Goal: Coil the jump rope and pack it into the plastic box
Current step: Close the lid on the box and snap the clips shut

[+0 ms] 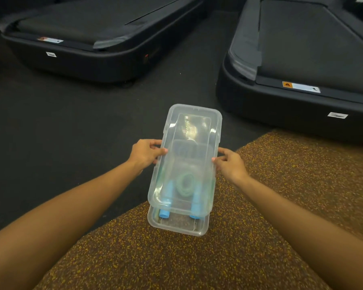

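Note:
A clear plastic box (pixel 177 226) sits on the speckled brown floor mat in front of me. Inside it lies the jump rope, its green cord (pixel 184 183) coiled between two blue handles (pixel 164 212). I hold the clear lid (pixel 194 126) above the box, tilted and shifted toward the far end, so the box's near end shows uncovered. My left hand (pixel 146 152) grips the lid's left long edge. My right hand (pixel 231 163) grips its right long edge. The rope shows hazily through the lid.
Two black treadmill decks stand on the dark floor beyond: one at the far left (pixel 82 53), one at the right (pixel 302 95). The speckled mat (pixel 176 264) covers the lower part of the view, and dark floor lies between the box and the treadmills.

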Demonstrator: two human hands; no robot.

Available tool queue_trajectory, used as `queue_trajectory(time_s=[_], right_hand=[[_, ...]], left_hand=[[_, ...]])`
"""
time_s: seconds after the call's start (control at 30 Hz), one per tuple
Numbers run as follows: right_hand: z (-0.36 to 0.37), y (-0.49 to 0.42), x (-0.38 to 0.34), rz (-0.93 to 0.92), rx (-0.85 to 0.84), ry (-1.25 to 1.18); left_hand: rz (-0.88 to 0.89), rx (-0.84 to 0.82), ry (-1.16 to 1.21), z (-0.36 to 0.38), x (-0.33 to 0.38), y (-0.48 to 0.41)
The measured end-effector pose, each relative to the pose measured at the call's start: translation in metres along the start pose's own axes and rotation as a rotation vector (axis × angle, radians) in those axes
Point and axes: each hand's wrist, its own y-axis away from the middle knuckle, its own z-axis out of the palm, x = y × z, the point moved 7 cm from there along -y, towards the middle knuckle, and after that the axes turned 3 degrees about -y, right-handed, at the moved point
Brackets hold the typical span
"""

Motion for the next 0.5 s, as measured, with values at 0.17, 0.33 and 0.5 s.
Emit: queue_trajectory(time_s=[0.17, 0.33, 0.5], right_hand=[[0.015, -0.006, 0.02, 0.072, -0.014, 0.109], [0.023, -0.005, 0.04, 0.126, -0.033, 0.218], [0.03, -0.01, 0.055, 0.161, -0.048, 0.335]], left_hand=[[-0.088, -0.011, -0.132, 0.01, -0.017, -0.002], [-0.15, -0.085, -0.295, 0.022, -0.036, -0.008], [-0.168, -0.102, -0.417, 0.032, -0.048, -0.012]])
